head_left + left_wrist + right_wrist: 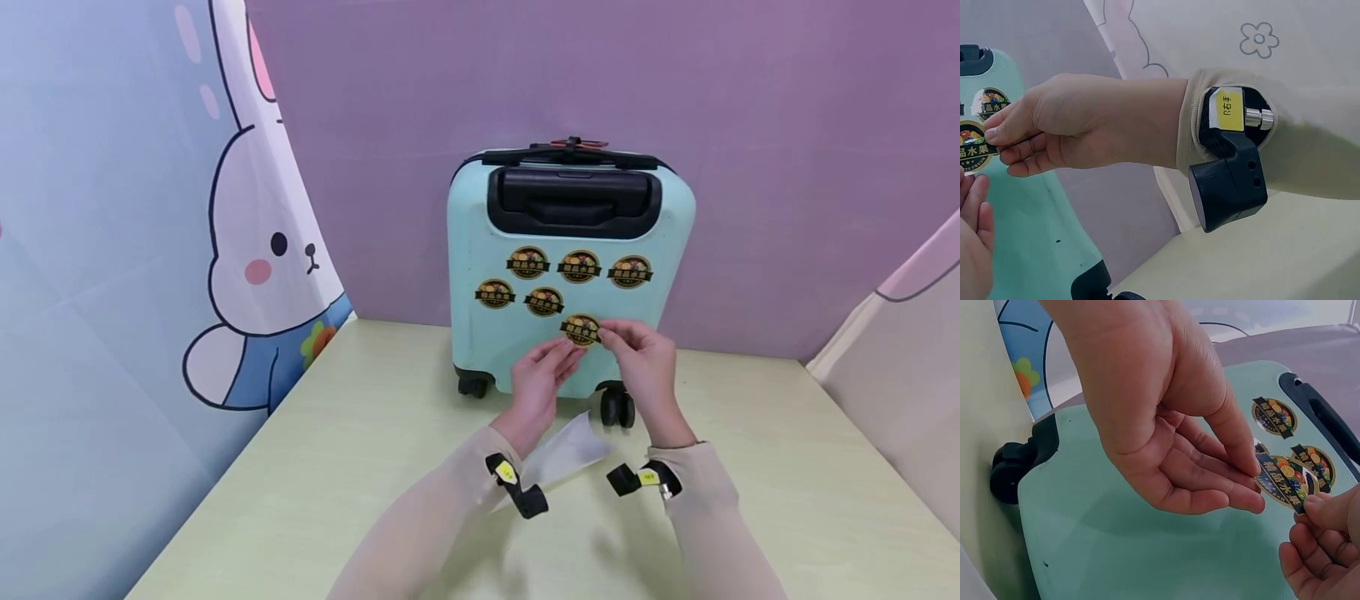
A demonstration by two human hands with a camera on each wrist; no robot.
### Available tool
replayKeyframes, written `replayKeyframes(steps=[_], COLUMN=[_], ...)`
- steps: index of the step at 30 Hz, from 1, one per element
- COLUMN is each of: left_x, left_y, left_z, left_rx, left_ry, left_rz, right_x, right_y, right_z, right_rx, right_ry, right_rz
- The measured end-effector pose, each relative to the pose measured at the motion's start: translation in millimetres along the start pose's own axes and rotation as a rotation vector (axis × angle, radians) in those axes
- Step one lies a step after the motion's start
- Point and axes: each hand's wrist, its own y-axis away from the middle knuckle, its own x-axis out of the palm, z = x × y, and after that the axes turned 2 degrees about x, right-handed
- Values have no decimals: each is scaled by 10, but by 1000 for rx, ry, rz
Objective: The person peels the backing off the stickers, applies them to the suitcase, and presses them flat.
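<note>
A round black-and-gold fruit-label sticker (581, 330) is held in front of the lower part of a mint-green suitcase (487, 342). My left hand (538, 379) pinches its lower left edge between thumb and fingers. On the opposite edge, my right hand (647, 367) grips the sticker with thumb and forefinger. The right wrist view shows the sticker (1286, 480) slightly bent between both hands. Whether its back touches the suitcase, I cannot tell. Several matching stickers (528, 262) lie on the suitcase face in two rows above.
The suitcase stands upright on a pale table (360, 467) before a purple cloth backdrop (375, 208). Its black handle recess (573, 202) is at the top and black wheels (617, 407) are below. A whitish translucent sheet (573, 450) lies on the table under my forearms.
</note>
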Motion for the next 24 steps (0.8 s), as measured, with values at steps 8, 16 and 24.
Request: replayKeyframes(steps=[8,16,24], left_x=[67,132,203], left_y=[-77,-141,-206], left_z=[4,14,3], left_rx=[-4,-40,-37], left_ry=[-22,-18,-40], left_rz=[7,5,7], right_x=[-17,-33,-30], right_y=[-79,-158,-216], right_z=[-21,-58,-86], right_rx=[-17,-18,-74], right_ry=[17,52,68], right_rz=[-22,-47,-101])
